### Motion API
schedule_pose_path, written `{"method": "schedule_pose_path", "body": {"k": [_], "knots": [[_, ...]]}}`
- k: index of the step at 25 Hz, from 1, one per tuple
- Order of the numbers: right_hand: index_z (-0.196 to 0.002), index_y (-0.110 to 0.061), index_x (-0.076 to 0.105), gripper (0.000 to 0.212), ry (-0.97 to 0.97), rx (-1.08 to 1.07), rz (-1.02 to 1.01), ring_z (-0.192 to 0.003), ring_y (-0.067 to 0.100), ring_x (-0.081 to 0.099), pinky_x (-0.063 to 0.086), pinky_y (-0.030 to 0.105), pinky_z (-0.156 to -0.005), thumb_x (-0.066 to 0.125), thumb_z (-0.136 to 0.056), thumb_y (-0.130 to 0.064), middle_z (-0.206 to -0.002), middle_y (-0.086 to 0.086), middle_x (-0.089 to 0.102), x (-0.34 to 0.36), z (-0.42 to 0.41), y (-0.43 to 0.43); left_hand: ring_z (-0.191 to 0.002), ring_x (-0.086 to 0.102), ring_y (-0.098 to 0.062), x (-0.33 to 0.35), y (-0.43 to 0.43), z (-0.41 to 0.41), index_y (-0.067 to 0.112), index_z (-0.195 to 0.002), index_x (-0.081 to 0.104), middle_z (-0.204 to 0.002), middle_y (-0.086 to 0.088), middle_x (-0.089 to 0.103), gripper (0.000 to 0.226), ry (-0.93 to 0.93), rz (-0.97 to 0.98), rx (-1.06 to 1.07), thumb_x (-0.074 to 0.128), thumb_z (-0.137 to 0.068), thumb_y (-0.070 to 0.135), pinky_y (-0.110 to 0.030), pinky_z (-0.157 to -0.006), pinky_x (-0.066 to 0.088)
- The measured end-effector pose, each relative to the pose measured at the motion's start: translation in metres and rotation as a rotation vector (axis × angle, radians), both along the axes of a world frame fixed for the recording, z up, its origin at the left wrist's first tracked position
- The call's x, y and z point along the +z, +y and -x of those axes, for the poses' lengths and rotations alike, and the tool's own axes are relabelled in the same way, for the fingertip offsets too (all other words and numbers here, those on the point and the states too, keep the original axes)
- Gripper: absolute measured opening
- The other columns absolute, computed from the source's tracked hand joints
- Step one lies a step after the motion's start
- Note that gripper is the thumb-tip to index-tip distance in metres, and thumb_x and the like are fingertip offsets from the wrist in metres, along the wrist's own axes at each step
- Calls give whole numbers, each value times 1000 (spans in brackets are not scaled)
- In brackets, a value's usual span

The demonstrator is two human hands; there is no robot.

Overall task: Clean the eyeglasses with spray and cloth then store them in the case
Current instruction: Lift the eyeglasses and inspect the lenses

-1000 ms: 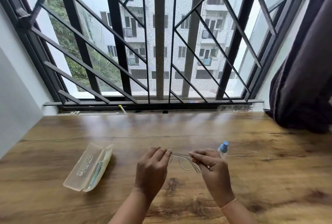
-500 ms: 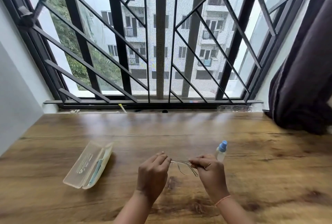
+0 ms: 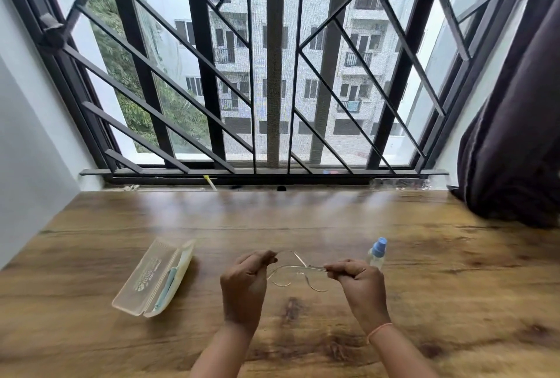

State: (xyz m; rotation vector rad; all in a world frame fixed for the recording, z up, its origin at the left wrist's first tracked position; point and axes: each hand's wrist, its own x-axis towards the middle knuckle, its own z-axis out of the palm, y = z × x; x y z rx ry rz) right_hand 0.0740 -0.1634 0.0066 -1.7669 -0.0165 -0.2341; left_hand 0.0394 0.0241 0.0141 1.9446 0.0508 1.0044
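Pinching the thin eyeglasses [image 3: 298,274] at each end, left hand [image 3: 244,283] and right hand [image 3: 359,285] might bend them (pulling too hard).

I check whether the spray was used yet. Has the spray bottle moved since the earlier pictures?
No. The spray bottle stands upright at the same spot on the table, equally far from the open case, just beyond the right hand.
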Motion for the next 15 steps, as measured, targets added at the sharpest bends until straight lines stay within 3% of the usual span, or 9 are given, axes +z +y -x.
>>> {"method": "schedule_pose_path", "body": {"k": [2, 6, 10, 13, 15], "knots": [[-56, -32, 74, 63, 4, 7, -18, -61, 4, 66, 53, 12, -64, 58, -67, 27, -64, -2, 70, -3, -1, 0, -72, 66, 5, 3, 2, 0, 18, -82, 73, -75, 15, 70, 38, 13, 168, 2, 71, -65, -16, -6, -70, 49], [-57, -31, 75, 62, -9, 9, -47, -64, 5, 67, 54, 14, -64, 58, -67, 28, -63, -5, 71, -6, 1, -1, -65, 69, -6, 5, 3, -1, 20, -74, 73, -68, 11, 73, 40, 59, 569, -49, 68, -65, -19, -16, -66, 55], [-58, -32, 74, 59, -17, 24, -41, -66, 5, 67, 52, 10, -66, 62, -67, 25, -62, -5, 71, -1, 4, 1, -62, 68, -7, 6, 2, 0, 14, -72, 73, -65, 7, 73, 38, 68, 650, -64, 65, -66, -22, -16, -64, 54], [-76, -25, 76, 38, -119, 9, 205, -82, 16, 64, 46, 6, -74, 73, -67, 11, -79, -6, 71, 10, 9, 5, -61, 66, 0, 8, 1, 0, 13, -75, 72, -63, 12, 71, 38, 66, 622, -45, 64, -65, -23, -10, -63, 51], [-88, -16, 76, 27, -362, -7, 537, -86, 21, 58, 49, 21, -79, 78, -67, 0, -88, -3, 71, 19, 13, 10, -62, 66, 1, 8, 1, 0, 10, -78, 72, -62, 14, 71, 37, 69, 596, -26, 64, -65, -23, -9, -63, 50]]}}
